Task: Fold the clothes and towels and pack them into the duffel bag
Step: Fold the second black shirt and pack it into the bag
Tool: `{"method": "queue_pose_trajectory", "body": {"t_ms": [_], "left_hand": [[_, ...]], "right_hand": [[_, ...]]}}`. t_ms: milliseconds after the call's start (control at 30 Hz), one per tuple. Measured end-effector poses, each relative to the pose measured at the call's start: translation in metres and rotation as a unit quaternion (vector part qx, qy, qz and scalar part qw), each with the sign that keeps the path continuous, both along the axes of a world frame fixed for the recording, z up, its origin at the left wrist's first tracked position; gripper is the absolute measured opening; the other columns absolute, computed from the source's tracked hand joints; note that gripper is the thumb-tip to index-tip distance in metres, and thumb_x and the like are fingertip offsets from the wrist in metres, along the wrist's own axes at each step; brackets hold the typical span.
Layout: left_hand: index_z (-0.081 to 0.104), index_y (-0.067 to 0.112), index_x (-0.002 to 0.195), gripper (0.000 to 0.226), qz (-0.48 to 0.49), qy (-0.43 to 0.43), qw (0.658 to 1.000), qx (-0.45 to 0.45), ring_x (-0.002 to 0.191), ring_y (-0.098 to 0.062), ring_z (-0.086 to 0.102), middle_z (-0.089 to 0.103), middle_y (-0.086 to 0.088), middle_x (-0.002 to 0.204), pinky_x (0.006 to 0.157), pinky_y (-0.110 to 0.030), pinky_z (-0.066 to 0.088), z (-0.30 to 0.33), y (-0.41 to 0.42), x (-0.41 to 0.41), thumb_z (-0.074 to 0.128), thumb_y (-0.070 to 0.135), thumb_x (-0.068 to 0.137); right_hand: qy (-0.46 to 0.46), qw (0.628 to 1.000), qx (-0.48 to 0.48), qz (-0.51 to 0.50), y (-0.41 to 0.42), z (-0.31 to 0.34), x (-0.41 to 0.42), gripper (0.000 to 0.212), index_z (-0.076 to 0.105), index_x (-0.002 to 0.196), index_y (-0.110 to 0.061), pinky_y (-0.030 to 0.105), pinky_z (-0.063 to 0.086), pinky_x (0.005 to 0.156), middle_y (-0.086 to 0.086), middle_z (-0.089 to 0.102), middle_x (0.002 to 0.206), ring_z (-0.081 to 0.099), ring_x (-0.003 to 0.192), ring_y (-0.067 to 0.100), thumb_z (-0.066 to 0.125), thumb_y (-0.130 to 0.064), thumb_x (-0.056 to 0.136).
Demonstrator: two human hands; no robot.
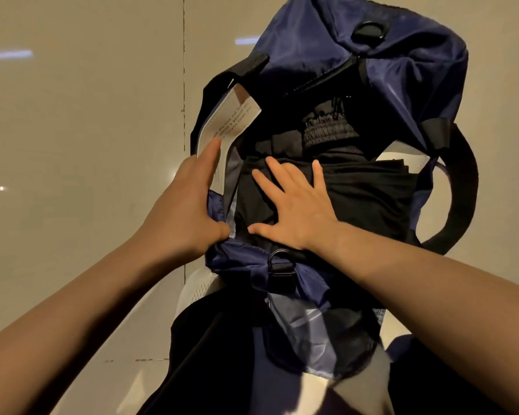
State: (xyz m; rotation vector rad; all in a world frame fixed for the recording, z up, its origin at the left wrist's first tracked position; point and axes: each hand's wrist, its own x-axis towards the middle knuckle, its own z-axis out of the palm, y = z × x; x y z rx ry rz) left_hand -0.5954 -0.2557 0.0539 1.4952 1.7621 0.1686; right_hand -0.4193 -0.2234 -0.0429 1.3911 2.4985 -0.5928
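Inside the duffel bag, black clothes lie under the right hand.

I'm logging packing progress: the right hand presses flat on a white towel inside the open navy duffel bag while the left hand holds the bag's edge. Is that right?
Not quite. In the head view the right hand presses flat on a black folded garment, not a white towel. The rest holds: it lies inside the open navy duffel bag, and the left hand holds the bag's edge.

- Beige tiled floor across the left of the frame, a dark grout line running down it.
- Streaks of reflected light at upper left.
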Motion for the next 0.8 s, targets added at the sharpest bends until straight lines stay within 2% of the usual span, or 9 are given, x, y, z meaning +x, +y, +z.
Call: {"method": "queue_pose_trajectory", "body": {"t_ms": [67, 167, 267, 367, 467, 533, 633, 800], "left_hand": [[0.004, 0.032, 0.154, 0.115, -0.003, 0.002, 1.000, 0.001, 0.113, -0.018, 0.048, 0.033, -0.001, 0.144, 0.089, -0.034, 0.044, 0.004, 0.002, -0.001, 0.073, -0.002, 0.068], [0.003, 0.032, 0.153, 0.115, -0.005, 0.005, 1.000, -0.009, 0.106, -0.016, 0.049, 0.031, 0.001, 0.145, 0.086, -0.033, 0.045, 0.009, 0.004, -0.002, 0.073, -0.001, 0.068], [0.003, 0.030, 0.154, 0.115, 0.006, -0.015, 1.000, -0.017, 0.123, -0.019, 0.044, 0.029, 0.001, 0.149, 0.094, -0.032, 0.042, 0.005, 0.005, -0.003, 0.073, -0.003, 0.068], [0.002, 0.030, 0.154, 0.114, -0.003, -0.018, 1.000, -0.022, 0.119, -0.012, 0.041, 0.031, 0.000, 0.146, 0.086, -0.022, 0.039, 0.005, 0.003, 0.001, 0.073, -0.002, 0.070], [0.003, 0.030, 0.154, 0.114, -0.015, -0.018, 1.000, -0.019, 0.101, -0.004, 0.041, 0.033, 0.000, 0.141, 0.075, -0.016, 0.036, 0.009, -0.001, 0.001, 0.072, -0.001, 0.069], [0.003, 0.031, 0.153, 0.113, -0.025, -0.017, 0.999, -0.015, 0.088, 0.004, 0.036, 0.033, 0.004, 0.133, 0.066, -0.017, 0.036, 0.014, -0.002, 0.000, 0.071, -0.002, 0.068], [0.003, 0.035, 0.153, 0.115, -0.035, 0.005, 0.999, -0.017, 0.078, 0.002, 0.037, 0.026, 0.013, 0.122, 0.067, -0.007, 0.038, 0.019, -0.002, -0.004, 0.071, -0.002, 0.068], [0.002, 0.037, 0.152, 0.115, -0.029, 0.023, 0.999, -0.032, 0.076, -0.005, 0.040, 0.025, 0.014, 0.118, 0.065, -0.006, 0.039, 0.019, -0.001, -0.005, 0.072, 0.000, 0.068]], "right_hand": [[-0.021, 1.000, 0.000, 0.003, 0.011, 0.002, -0.004, 0.100, 0.002, 0.154, -0.031, 0.062, 0.000, 0.114, -0.001, -0.001, 0.161, 0.002, 0.147, 0.020, 0.044, -0.080, 0.077], [-0.030, 0.999, -0.003, 0.024, 0.014, 0.007, -0.006, 0.100, 0.005, 0.154, -0.029, 0.059, 0.013, 0.111, 0.001, 0.006, 0.160, 0.007, 0.145, 0.022, 0.043, -0.081, 0.076], [-0.028, 0.997, -0.005, 0.065, 0.004, 0.006, -0.002, 0.097, 0.006, 0.154, -0.027, 0.052, 0.019, 0.107, 0.003, 0.010, 0.158, 0.012, 0.142, 0.023, 0.032, -0.082, 0.078], [-0.043, 0.997, -0.011, 0.061, -0.001, 0.003, -0.004, 0.105, -0.001, 0.154, -0.027, 0.056, 0.014, 0.110, 0.004, 0.003, 0.161, 0.007, 0.145, 0.024, 0.005, -0.085, 0.066], [-0.067, 0.997, -0.012, 0.046, 0.004, -0.003, -0.007, 0.098, -0.011, 0.152, -0.028, 0.062, 0.003, 0.112, 0.002, -0.008, 0.161, -0.003, 0.147, 0.023, 0.016, -0.085, 0.077], [-0.093, 0.995, 0.002, 0.047, 0.012, -0.004, -0.008, 0.097, -0.015, 0.151, -0.026, 0.062, 0.004, 0.111, 0.002, -0.010, 0.161, -0.005, 0.148, 0.023, 0.015, -0.085, 0.080], [-0.119, 0.992, 0.004, 0.039, 0.024, -0.003, -0.013, 0.096, -0.012, 0.152, -0.024, 0.061, 0.005, 0.111, 0.003, -0.008, 0.161, -0.005, 0.148, 0.024, 0.012, -0.084, 0.081], [-0.004, 1.000, 0.024, 0.005, 0.004, 0.000, -0.010, 0.084, 0.002, 0.154, -0.026, 0.061, -0.002, 0.113, 0.005, -0.002, 0.162, -0.003, 0.148, 0.027, 0.023, -0.074, 0.089]]}}
